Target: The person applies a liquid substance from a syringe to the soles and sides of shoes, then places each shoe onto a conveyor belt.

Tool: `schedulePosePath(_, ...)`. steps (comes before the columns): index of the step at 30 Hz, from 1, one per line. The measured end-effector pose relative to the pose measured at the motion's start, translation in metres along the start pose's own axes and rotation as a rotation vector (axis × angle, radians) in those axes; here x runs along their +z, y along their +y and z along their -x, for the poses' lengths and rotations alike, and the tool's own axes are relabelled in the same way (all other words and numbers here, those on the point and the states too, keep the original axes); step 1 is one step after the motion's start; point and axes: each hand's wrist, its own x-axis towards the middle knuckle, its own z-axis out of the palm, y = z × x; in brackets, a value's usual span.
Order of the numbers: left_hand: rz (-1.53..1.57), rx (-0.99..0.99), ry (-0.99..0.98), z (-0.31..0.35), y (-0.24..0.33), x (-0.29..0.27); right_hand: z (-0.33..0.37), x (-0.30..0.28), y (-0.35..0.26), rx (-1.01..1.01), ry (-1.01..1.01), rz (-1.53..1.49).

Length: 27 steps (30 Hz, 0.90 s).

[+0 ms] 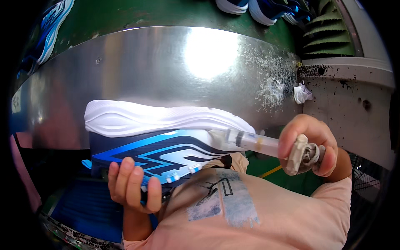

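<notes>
At lower left of centre, left hand (133, 187) grasps a navy, blue and white shoe (166, 146) from the near side, fingers curled up over its upper. Shoe is on its side, white sole (158, 118) facing away from the wearer. Right hand (310, 131) is closed around the rear of a translucent syringe (262, 144), its wrapped end protruding below the fingers; nozzle lies at the sole-upper border near the shoe's right end, contact uncertain. Shoe overlaps the near edge of a shiny metal desk (137, 71). Crumpled white scrap (302, 93) at the desk's right end. Beyond: green surface (137, 14) with similar shoes (264, 12) at upper right, another (49, 33) at upper left.
</notes>
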Motion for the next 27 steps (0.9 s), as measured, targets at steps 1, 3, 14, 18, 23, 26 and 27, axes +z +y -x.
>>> schedulePosePath(1, -0.007, 0.003, -0.010, 0.000, -0.009, 0.000, 0.016, 0.000, 0.004, -0.017, 0.036, -0.025)
schedulePosePath(3, -0.006, 0.009, -0.086, -0.006, -0.022, -0.007, 0.004, -0.005, 0.024, -0.044, 0.071, -0.073)
schedulePosePath(14, -0.029, 0.097, -0.183, -0.053, -0.053, -0.027, 0.001, 0.016, 0.083, -0.299, 0.257, -0.518)
schedulePosePath(18, -0.005, 0.071, -0.308, -0.075, -0.067, -0.032, -0.015, 0.032, 0.080, -0.335, 0.277, -0.504)
schedulePosePath(23, 0.093, -0.003, -0.497, -0.117, -0.083, -0.028, -0.042, 0.042, 0.089, -0.516, 0.348, -0.334)
schedulePosePath(26, 0.295, -0.075, -0.745, -0.158, -0.093, -0.004, -0.058, 0.044, 0.097, -0.509, 0.478, -0.351)
schedulePosePath(27, 0.339, -0.110, -0.851, -0.174, -0.096, -0.001, -0.062, 0.044, 0.100, -0.523, 0.500, -0.357)
